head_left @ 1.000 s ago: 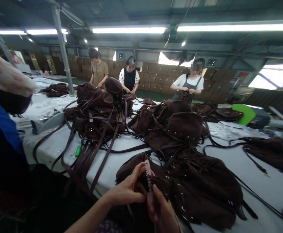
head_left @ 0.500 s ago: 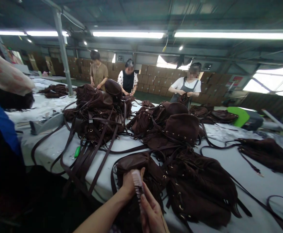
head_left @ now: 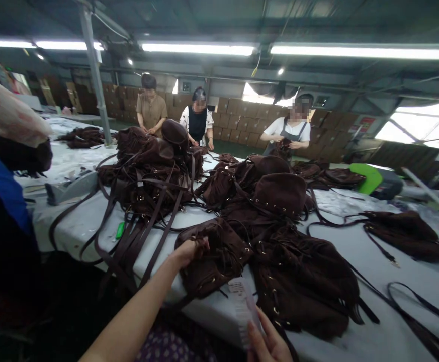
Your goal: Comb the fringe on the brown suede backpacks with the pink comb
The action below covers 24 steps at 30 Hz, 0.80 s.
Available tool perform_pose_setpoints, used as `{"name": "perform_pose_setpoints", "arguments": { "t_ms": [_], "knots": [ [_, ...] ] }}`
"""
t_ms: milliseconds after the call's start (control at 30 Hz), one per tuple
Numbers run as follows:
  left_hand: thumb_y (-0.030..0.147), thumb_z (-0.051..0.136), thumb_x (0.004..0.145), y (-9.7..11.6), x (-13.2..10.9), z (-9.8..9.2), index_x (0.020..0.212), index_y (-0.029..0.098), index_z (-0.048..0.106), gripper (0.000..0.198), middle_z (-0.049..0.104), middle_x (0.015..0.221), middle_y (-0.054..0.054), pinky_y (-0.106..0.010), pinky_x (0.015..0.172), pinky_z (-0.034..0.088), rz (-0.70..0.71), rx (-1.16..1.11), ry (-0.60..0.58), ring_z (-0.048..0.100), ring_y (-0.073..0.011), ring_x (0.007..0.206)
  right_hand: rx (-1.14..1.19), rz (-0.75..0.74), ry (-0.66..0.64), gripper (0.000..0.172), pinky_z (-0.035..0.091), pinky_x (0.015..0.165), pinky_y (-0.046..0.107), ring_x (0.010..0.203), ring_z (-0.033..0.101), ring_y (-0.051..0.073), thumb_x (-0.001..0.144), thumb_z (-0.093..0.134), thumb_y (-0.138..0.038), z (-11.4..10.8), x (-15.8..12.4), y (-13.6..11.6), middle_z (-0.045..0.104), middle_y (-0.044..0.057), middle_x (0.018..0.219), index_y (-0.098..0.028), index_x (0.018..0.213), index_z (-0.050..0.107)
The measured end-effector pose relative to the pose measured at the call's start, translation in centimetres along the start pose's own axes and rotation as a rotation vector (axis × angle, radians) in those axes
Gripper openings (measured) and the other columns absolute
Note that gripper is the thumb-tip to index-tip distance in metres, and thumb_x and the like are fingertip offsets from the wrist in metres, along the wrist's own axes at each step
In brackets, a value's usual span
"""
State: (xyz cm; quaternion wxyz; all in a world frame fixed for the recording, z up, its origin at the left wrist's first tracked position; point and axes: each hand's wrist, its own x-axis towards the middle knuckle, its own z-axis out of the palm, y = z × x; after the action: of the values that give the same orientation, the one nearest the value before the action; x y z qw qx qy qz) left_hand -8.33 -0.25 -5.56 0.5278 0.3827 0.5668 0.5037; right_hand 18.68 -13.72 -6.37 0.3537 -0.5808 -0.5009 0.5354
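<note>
Brown bag under left fingers; comb in right fingers.

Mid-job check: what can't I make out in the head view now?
Exact grip of the left hand at the bag: head view, too dark and blurred.
Lower end of the comb: head view, behind the right hand.
Right wrist: head view, cut off by the bottom edge.
Lettering on the red sign: head view, too small.
</note>
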Motion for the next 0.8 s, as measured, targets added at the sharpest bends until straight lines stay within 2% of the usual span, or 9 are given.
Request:
{"name": "perform_pose_setpoints", "arguments": {
  "t_ms": [67,167,267,333,433,467,533,633,800],
  "knots": [
    [0.047,0.060,0.087,0.4,-0.6,-2.8,0.083,0.015,0.061,0.032,0.066,0.077,-0.004,-0.025,0.058,0.051,0.024,-0.098,0.083,0.057,-0.0109,0.056,0.002,0.011,-0.025,0.103,0.029,0.031,0.017,0.031,0.042,0.010,0.071,0.056,-0.081,0.0,0.6,1.1,0.058,-0.002,0.047,-0.010,0.143,0.038],
    [0.044,0.055,0.087,0.6,-2.2,-7.0,0.097,0.017,0.056,0.028,0.065,0.088,-0.004,-0.023,0.058,0.047,0.089,-0.179,0.349,0.053,-0.0088,0.056,0.072,0.035,-0.010,0.096,0.028,0.030,0.018,0.029,0.041,0.010,0.067,0.059,-0.082,0.8,1.6,2.4,0.058,-0.003,0.048,-0.014,0.133,0.048],
    [0.046,0.060,0.083,-0.6,-5.1,-8.7,0.103,0.018,0.052,0.035,0.061,0.093,-0.002,-0.021,0.059,0.043,0.176,-0.153,0.599,0.054,-0.0098,0.064,0.142,0.050,-0.002,0.087,0.029,0.029,0.020,0.028,0.042,0.011,0.064,0.062,-0.081,1.5,2.5,2.4,0.056,-0.005,0.048,-0.016,0.121,0.054],
    [0.051,0.064,0.079,-2.2,-7.3,-7.7,0.104,0.017,0.053,0.043,0.060,0.095,-0.003,-0.024,0.062,0.044,0.220,0.006,0.519,0.056,-0.0128,0.069,0.163,0.038,0.002,0.081,0.030,0.030,0.019,0.030,0.043,0.010,0.066,0.063,-0.080,1.8,2.9,1.9,0.062,-0.002,0.059,-0.017,0.117,0.053],
    [0.047,0.073,0.071,-4.4,-9.9,-4.0,0.120,0.016,0.049,0.062,0.058,0.112,-0.008,-0.031,0.080,0.049,0.251,0.365,0.196,0.060,-0.0215,0.094,0.164,0.019,-0.016,0.073,0.031,0.031,0.018,0.034,0.045,0.007,0.070,0.063,-0.076,2.3,3.0,1.1,0.067,0.001,0.075,-0.019,0.115,0.051],
    [0.041,0.076,0.069,-4.8,-10.5,-2.6,0.123,0.016,0.047,0.067,0.055,0.118,-0.010,-0.033,0.087,0.047,0.248,0.470,0.145,0.058,-0.0242,0.104,0.152,0.016,-0.024,0.071,0.031,0.032,0.018,0.034,0.045,0.007,0.071,0.062,-0.076,2.4,2.9,1.0,0.066,0.000,0.074,-0.019,0.113,0.051],
    [0.033,0.075,0.070,-5.1,-11.2,0.0,0.122,0.015,0.045,0.062,0.050,0.123,-0.012,-0.035,0.093,0.045,0.219,0.664,0.134,0.055,-0.0273,0.112,0.110,0.018,-0.034,0.072,0.032,0.032,0.018,0.034,0.045,0.009,0.071,0.061,-0.077,2.6,2.8,1.3,0.063,-0.002,0.065,-0.018,0.111,0.053],
    [0.034,0.070,0.076,-4.5,-11.5,2.6,0.116,0.016,0.046,0.050,0.046,0.123,-0.012,-0.036,0.083,0.047,0.126,0.854,0.089,0.061,-0.0287,0.101,0.076,0.010,0.010,0.076,0.031,0.032,0.019,0.033,0.044,0.011,0.069,0.059,-0.079,2.3,2.7,2.0,0.056,-0.006,0.051,-0.017,0.113,0.052],
    [0.034,0.083,0.061,-4.1,-12.1,2.7,0.112,0.017,0.044,0.067,0.043,0.123,-0.011,-0.035,0.087,0.045,0.087,0.805,0.000,0.057,-0.0288,0.104,0.034,0.008,0.039,0.085,0.031,0.034,0.019,0.033,0.044,0.012,0.071,0.054,-0.082,1.7,2.4,2.2,0.051,-0.007,0.042,-0.013,0.121,0.047]
  ]
}}
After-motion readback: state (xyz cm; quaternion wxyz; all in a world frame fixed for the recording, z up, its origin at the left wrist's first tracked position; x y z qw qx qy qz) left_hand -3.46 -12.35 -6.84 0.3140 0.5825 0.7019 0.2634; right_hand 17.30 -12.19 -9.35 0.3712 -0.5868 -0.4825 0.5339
